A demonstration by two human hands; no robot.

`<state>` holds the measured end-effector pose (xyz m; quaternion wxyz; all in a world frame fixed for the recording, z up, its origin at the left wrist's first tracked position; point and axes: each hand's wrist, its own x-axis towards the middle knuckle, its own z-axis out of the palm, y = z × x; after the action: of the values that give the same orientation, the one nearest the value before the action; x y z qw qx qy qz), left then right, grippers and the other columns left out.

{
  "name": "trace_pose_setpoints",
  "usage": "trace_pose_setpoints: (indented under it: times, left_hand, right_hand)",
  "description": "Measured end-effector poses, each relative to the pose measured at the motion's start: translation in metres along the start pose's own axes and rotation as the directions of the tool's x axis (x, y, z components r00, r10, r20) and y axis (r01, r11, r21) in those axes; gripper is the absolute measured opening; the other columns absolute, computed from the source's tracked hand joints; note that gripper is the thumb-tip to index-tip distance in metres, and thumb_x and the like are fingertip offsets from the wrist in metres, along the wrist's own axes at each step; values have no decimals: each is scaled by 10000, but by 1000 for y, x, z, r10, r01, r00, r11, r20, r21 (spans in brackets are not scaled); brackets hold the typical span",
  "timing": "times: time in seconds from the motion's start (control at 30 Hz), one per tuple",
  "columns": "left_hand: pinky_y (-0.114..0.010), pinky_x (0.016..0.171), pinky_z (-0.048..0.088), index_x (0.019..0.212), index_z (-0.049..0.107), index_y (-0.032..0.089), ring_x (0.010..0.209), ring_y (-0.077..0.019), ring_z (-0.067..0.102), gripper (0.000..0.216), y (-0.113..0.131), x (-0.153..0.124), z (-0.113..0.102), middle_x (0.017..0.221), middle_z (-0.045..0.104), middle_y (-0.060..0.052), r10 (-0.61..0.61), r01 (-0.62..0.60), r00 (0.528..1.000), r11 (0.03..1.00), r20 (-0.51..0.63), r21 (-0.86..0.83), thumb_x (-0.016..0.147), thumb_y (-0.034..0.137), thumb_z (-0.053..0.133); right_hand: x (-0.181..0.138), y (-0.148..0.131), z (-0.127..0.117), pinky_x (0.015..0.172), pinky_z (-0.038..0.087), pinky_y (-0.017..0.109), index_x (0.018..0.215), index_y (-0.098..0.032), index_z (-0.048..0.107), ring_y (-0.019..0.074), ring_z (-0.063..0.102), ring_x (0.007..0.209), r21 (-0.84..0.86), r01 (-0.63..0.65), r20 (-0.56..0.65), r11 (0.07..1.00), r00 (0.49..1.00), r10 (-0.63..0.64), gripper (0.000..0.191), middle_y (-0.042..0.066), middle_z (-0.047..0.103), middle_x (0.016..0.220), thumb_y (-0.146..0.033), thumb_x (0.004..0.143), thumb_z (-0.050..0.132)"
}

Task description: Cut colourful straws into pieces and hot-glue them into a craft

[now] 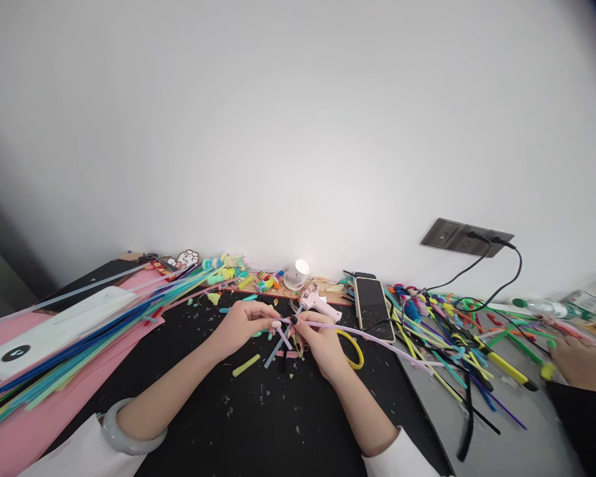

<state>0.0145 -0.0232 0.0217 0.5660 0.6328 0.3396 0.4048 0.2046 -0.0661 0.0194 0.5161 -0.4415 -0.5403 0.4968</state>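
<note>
Over the black table top (258, 424) my two hands meet. My left hand (243, 323) is closed, its fingertips pinching short straw pieces (278, 344), pale purple and blue-grey, that cross each other. My right hand (320, 341) is closed too, pinching a long pale purple straw (382, 341) at the same spot; the straw runs off to the right over the table. A jade-coloured bangle (129, 434) sits on my left wrist. A yellow-green straw piece (246, 365) lies just below my left hand.
A pink glue gun (320, 305), a lit candle in a glass (298, 273) and a phone (373, 299) lie behind my hands. Long coloured straws (79, 351) fan over pink paper at left. More straws and cables clutter the right, where another person's hand (583, 364) rests.
</note>
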Motion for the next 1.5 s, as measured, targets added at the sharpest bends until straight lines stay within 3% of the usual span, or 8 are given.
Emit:
trace_pose_setpoints:
  times: [0.23,0.4,0.57,0.7,0.8,1.03,1.27,1.5]
  left_hand:
    - [-279,656,516,707,708,180,601,-147,616,176,2,0,-1,631,674,-3,22,-11,995,993,-95,116,760,348,702]
    - [-298,668,524,688,655,186,614,-160,627,223,5,-1,0,619,649,6,48,-30,988,992,-144,126,778,389,675]
    - [-322,726,540,757,650,174,673,-165,645,288,1,0,4,701,685,-7,4,-17,977,998,-214,-58,733,445,744]
    - [-354,802,539,859,716,158,744,-179,655,352,-4,-1,11,803,726,-43,-113,86,989,967,-100,-240,668,434,818]
    - [-347,797,534,749,735,147,737,-177,633,322,-5,-2,16,766,710,-50,-120,107,992,964,-38,-245,677,452,811]
    - [-324,786,551,759,730,141,724,-151,620,376,3,-2,15,709,667,-28,-157,102,978,933,-138,-344,684,501,809]
    - [-246,692,535,741,704,127,665,-111,605,380,1,-3,15,699,651,-23,-202,157,977,893,-65,-422,714,495,794]
    - [-236,664,520,701,688,126,640,-98,561,375,-3,-3,16,676,612,-6,-248,199,967,869,-52,-454,641,458,852]
  right_hand:
    - [-2,-1,3,426,392,214,742,-154,729,89,467,397,30,-63,94,998,994,60,373,-26,557,479,-521,789,680]
    - [-2,-1,5,443,437,198,792,-148,727,85,548,442,148,-105,54,983,994,98,338,26,691,647,-482,744,745]
    - [-1,-1,7,525,512,192,771,-150,699,95,619,520,301,-121,-44,946,989,141,333,32,720,665,-392,615,864]
    - [-3,-1,11,569,542,197,780,-137,695,109,661,566,354,-158,-30,922,983,180,356,51,732,693,-377,598,885]
    - [-4,-2,14,545,543,214,786,-135,686,119,658,555,354,-184,-2,917,980,197,368,53,727,703,-401,613,874]
    - [-2,-4,12,485,488,200,710,-171,626,89,569,481,292,-70,-109,954,988,106,306,12,684,645,-410,672,812]
    - [-4,-2,16,481,472,202,699,-174,600,85,555,464,162,-109,-80,981,989,123,277,2,679,620,-394,687,768]
    - [-4,1,16,424,436,195,686,-180,579,87,548,423,92,-145,-30,985,988,149,319,-10,663,594,-453,695,743]
